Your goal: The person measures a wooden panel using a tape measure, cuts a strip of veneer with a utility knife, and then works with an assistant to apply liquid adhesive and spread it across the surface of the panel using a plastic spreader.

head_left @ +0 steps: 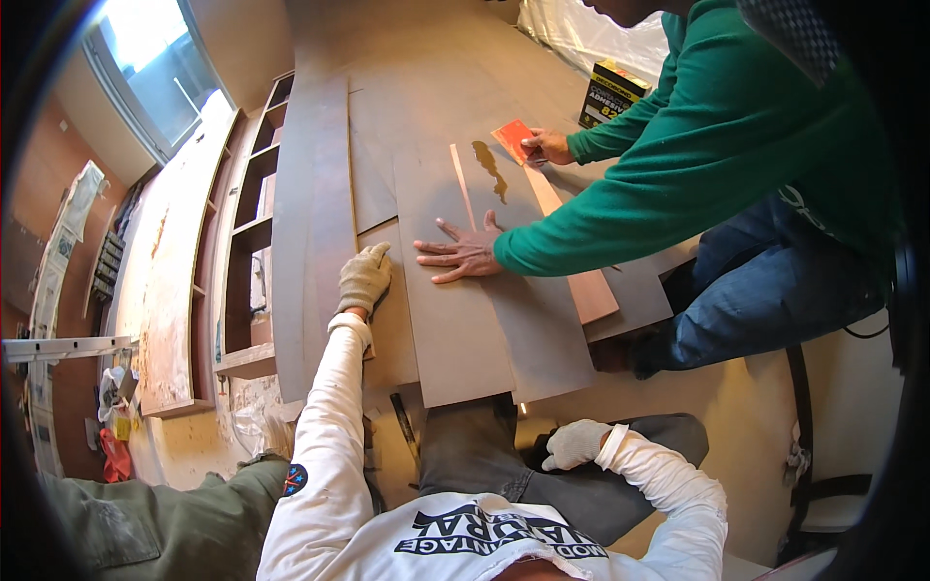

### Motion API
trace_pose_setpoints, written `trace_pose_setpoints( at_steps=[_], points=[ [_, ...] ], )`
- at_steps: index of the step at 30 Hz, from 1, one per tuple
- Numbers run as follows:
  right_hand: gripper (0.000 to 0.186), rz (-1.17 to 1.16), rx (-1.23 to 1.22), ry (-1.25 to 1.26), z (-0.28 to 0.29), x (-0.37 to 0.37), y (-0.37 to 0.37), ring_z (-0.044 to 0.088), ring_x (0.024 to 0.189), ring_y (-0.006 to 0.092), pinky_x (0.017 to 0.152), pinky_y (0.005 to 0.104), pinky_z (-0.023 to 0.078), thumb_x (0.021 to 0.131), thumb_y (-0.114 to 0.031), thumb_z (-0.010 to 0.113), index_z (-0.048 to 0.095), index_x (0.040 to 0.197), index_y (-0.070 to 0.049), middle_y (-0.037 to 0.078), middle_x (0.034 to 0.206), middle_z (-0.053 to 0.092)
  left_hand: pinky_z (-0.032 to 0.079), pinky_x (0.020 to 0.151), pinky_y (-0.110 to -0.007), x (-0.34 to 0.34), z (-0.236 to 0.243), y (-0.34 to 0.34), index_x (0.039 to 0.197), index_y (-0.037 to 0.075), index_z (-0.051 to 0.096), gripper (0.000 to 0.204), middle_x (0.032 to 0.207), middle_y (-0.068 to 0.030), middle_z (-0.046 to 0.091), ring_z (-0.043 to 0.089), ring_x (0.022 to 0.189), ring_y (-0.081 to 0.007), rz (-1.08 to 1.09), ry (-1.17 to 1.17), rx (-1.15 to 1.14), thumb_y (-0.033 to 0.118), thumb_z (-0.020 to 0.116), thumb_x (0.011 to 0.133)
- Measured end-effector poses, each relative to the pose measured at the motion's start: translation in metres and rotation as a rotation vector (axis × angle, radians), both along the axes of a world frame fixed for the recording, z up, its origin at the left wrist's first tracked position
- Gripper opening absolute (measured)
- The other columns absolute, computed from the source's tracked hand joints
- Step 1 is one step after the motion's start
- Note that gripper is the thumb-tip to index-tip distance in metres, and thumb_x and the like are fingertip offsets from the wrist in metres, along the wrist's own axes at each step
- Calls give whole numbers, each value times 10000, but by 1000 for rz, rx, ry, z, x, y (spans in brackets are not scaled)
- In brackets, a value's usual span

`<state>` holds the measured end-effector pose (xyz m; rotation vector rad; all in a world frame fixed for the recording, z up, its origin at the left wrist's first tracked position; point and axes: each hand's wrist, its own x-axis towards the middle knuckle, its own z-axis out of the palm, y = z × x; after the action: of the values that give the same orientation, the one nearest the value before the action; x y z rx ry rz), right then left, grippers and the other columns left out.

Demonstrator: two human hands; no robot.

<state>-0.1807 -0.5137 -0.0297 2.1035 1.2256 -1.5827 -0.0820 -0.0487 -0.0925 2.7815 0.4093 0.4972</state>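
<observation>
My left hand (pixel 363 276), in a light work glove, has its fingers curled on the edge of a brown board (pixel 387 349) beside a wide grey panel (pixel 455 349). My gloved right hand (pixel 573 445) is closed low by my bent leg; what it holds, if anything, is hidden. A co-worker in green sleeves presses one spread hand (pixel 455 252) on the panel and holds an orange spreader (pixel 509 140) at a long pinkish wood strip (pixel 591 290). Between those hands are a thinner pale strip (pixel 460 184) and a brown smear of glue-like stuff (pixel 489 169).
An open wooden frame with compartments (pixel 247 242) and a pale long cabinet (pixel 170 320) lie left, beside a metal ladder (pixel 68 349). A boxy can (pixel 605 97) stands at the back. The co-worker's jeans (pixel 756 290) are at right; an olive-clad leg (pixel 155 523) is at lower left.
</observation>
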Motion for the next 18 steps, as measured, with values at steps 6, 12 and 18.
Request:
trace_pose_setpoints(
  at_steps=[6,12,18],
  points=[
    [569,-13,-21,3,-6,1,1,695,1142,402,964,523,539,977,-531,561,754,1175,-34,221,1206,732,540,924,-467,-1,5,-3,1269,141,701,350,1209,-117,717,689,1063,-357,7,56,-6,282,582,972],
    [577,-11,-38,6,-16,1,0,703,1121,403,955,522,542,978,-535,557,755,1164,-26,223,1186,738,542,927,-470,1,4,0,1274,143,700,356,1200,-116,719,689,1065,-356,-4,40,5,291,576,975],
    [578,-7,-27,2,-14,2,2,703,1121,405,949,524,542,976,-531,561,752,1166,-19,225,1188,737,545,918,-480,0,4,0,1291,164,684,362,1231,-101,713,695,1050,-357,-3,49,21,296,567,976]
  ],
)
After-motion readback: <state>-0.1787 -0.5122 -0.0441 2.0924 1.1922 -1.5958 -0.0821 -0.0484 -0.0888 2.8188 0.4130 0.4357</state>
